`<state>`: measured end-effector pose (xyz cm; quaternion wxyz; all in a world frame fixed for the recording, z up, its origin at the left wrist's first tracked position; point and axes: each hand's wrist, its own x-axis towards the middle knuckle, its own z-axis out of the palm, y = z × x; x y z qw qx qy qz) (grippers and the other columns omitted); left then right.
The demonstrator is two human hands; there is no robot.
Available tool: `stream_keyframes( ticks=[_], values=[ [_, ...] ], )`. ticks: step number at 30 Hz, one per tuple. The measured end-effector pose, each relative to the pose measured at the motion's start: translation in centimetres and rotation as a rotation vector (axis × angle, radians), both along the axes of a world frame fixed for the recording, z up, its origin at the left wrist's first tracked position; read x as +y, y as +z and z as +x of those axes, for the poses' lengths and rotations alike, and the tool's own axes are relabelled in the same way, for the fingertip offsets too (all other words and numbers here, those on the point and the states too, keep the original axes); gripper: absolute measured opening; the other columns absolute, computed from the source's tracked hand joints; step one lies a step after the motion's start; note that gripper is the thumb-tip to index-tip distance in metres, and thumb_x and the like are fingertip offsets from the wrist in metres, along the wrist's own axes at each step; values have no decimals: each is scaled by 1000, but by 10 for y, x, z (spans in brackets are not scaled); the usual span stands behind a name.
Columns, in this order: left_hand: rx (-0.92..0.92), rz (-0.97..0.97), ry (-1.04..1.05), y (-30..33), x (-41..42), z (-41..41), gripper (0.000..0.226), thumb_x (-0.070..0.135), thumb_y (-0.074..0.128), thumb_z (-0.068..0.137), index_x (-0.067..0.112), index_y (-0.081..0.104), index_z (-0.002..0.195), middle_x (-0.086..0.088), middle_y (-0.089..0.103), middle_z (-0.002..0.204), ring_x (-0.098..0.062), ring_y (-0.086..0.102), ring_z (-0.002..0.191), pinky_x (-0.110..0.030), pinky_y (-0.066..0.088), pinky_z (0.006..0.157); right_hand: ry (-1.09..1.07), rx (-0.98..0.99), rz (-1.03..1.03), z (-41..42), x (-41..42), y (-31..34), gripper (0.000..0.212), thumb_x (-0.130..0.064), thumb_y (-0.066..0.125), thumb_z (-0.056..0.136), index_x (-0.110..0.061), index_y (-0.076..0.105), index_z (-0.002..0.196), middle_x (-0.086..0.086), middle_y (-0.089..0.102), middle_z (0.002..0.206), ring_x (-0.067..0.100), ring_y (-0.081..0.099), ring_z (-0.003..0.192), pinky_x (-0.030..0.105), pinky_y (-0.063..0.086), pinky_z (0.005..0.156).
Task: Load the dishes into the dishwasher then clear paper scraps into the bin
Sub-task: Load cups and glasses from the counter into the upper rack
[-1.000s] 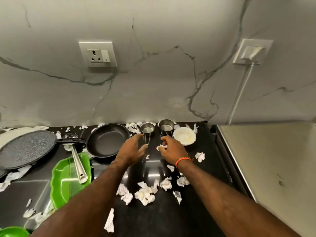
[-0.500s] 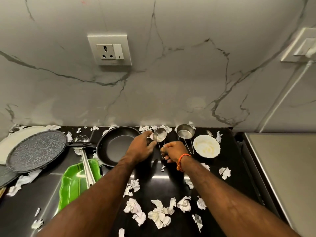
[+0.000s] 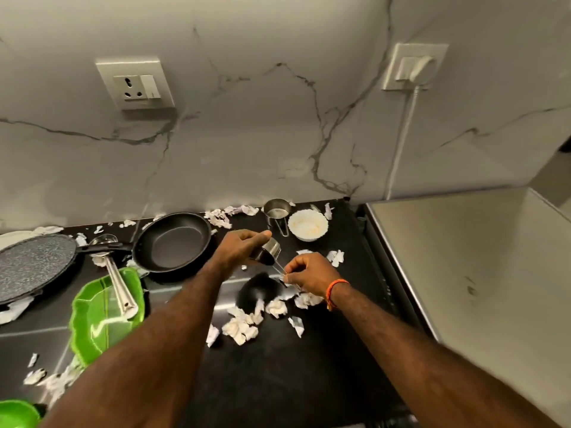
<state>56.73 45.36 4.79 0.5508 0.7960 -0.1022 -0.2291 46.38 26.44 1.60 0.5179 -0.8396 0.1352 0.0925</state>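
Crumpled paper scraps (image 3: 244, 322) lie nearest on the black worktop (image 3: 278, 381). Above them the right hand (image 3: 309, 274) pinches the wire handle of a small steel cup (image 3: 268, 254), whose bowl the left hand (image 3: 239, 250) grips, lifted and tilted. Farther back sit a second steel cup (image 3: 277, 209), a white bowl (image 3: 308, 225) and a black pan (image 3: 174, 240).

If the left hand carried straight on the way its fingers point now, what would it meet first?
The left hand, holding a small steel cup, points up and right toward the back wall. Going on, it would probably meet the second steel cup or the white bowl first; depth makes it unclear which.
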Motion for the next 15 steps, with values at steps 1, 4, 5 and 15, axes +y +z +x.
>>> stream_keyframes(
  ticks=[1,4,5,15],
  values=[
    [21,-35,-20,0,-9,-17,49,55,81,78,9,76,95,-12,74,84,-24,71,79,-40,60,75,-11,-10,3,-21,-10,1,11,-17,85,78,-17,77,85,-1,75,79,5,65,69,28,56,72],
    [69,-112,-64,2,-28,-44,53,50,84,76,6,75,103,-13,74,88,-25,69,82,-43,59,82,-77,-51,38,-61,-25,4,22,-30,87,76,-16,75,88,1,75,84,8,65,71,29,55,70],
    [67,-123,-109,5,-42,-63,51,48,84,77,6,75,105,-13,74,89,-25,69,82,-43,59,82,-124,-44,45,-83,-35,7,26,-35,87,75,-17,74,89,0,75,82,8,65,69,29,54,68],
    [169,-133,-604,10,-228,-238,34,19,82,85,10,72,116,-10,74,98,-24,68,90,-41,59,87,-326,163,43,-309,-177,28,28,-22,86,78,-4,78,97,4,68,72,11,54,58,24,51,53]
  ],
)
